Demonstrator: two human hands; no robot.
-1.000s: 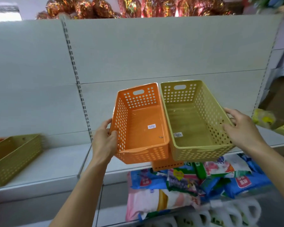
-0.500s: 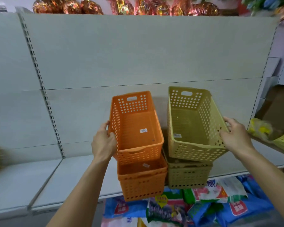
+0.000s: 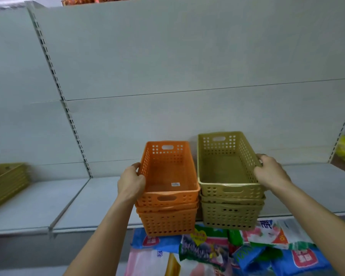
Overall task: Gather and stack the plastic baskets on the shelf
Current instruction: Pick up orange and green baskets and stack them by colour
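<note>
My left hand (image 3: 130,183) grips the left rim of the top orange basket (image 3: 168,174) – fingers curled over the edge, thumb outside. It's nested in another orange basket (image 3: 167,222) at the shelf (image 3: 88,204) front edge. Right hand (image 3: 271,174) clamps the right rim of the top tan basket (image 3: 226,166), nested w/ a second tan basket (image 3: 230,216) just beside the orange pair – both stacks overhang the front edge a bit. More tan baskets (image 3: 5,182) sit at the shelf's far left. Packets (image 3: 217,250) lie on the level below.
</note>
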